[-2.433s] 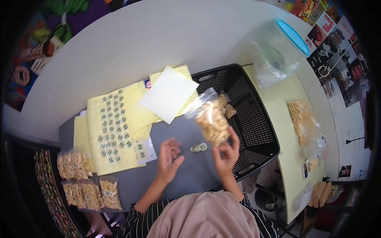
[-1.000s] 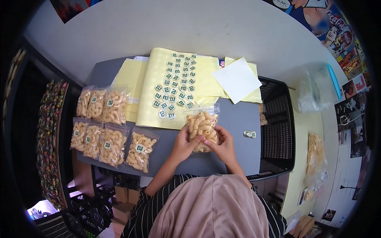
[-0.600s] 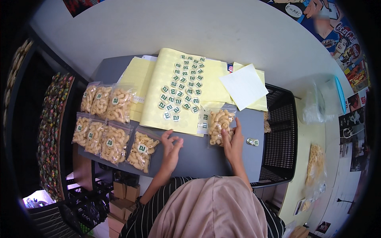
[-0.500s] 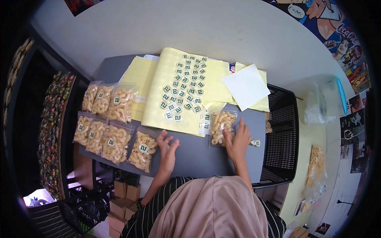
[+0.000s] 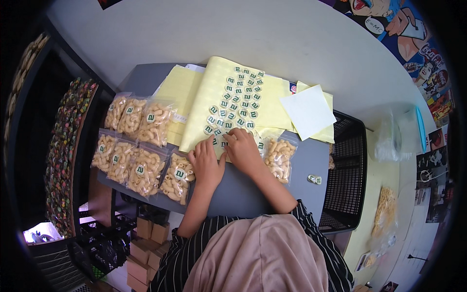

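Both hands meet at the near edge of a yellow sheet [image 5: 194, 131] covered with round white stickers [image 5: 235, 99] bearing green marks. My left hand [image 5: 206, 159] lies on the sheet's lower edge, fingers stretched and thumb apart. Beside it, my right hand [image 5: 242, 150] bends its fingers down onto the lowest stickers; whatever is at its fingertips is hidden. Right of that hand, a clear bag of curved tube pasta [image 5: 278, 160] without a visible sticker lies on the grey table. By my left wrist lies a similar bag [image 5: 177, 177] with a round sticker on its front.
Several stickered pasta bags [image 5: 146, 168] stand in two rows at the left. A white square paper [image 5: 308, 112] rests on yellow sheets at the right. Two loose stickers [image 5: 314, 179] lie near the table's right edge, beside a black basket [image 5: 344, 175]. Cardboard boxes [image 5: 145, 248] are stacked below.
My right hand has left the pasta bag at the right and moved left onto the sticker sheet. My left hand has shifted up onto the sheet's near edge. The view has shifted slightly.
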A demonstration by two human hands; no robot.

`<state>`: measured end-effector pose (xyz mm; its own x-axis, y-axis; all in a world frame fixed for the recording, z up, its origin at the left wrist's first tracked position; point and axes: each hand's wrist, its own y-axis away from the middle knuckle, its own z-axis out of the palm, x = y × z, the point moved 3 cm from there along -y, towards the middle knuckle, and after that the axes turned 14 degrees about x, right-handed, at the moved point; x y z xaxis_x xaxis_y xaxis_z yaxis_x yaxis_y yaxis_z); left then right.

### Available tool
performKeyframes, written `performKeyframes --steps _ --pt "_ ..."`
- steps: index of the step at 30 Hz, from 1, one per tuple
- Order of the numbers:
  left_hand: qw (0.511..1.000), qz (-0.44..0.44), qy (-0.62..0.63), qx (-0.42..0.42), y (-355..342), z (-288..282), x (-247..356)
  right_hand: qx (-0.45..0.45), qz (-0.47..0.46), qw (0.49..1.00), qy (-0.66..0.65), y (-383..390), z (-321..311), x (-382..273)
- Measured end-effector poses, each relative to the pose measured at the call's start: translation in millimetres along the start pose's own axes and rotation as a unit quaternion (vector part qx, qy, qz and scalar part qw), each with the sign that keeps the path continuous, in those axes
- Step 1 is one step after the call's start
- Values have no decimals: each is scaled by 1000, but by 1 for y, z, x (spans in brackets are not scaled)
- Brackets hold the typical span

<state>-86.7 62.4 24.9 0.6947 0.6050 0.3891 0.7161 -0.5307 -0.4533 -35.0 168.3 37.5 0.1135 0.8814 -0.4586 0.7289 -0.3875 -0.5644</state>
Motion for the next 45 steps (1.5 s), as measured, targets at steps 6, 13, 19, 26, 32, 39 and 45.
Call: performKeyframes --steps 6,13,19,26,32,39,45 --pt "999 25 -30 -8 1 -1 3 1 -18 999 28 5 14 5" --pt "999 42 -11 3 -1 -2 1 -2 -32 997 70 -2 15 5" --pt "997 27 -5 -74 -10 -4 2 6 -29 998 51 -5 17 7" --pt "996 35 13 -78 -14 -3 -1 42 8 999 23 1 18 6" --pt "996 38 16 -75 -13 -2 -3 43 1 999 33 1 17 4" --pt "996 38 10 -79 -13 -1 -3 17 -11 996 86 4 16 -5" --pt "996 33 13 -87 -14 -2 -1 9 -41 996 81 3 12 -6"
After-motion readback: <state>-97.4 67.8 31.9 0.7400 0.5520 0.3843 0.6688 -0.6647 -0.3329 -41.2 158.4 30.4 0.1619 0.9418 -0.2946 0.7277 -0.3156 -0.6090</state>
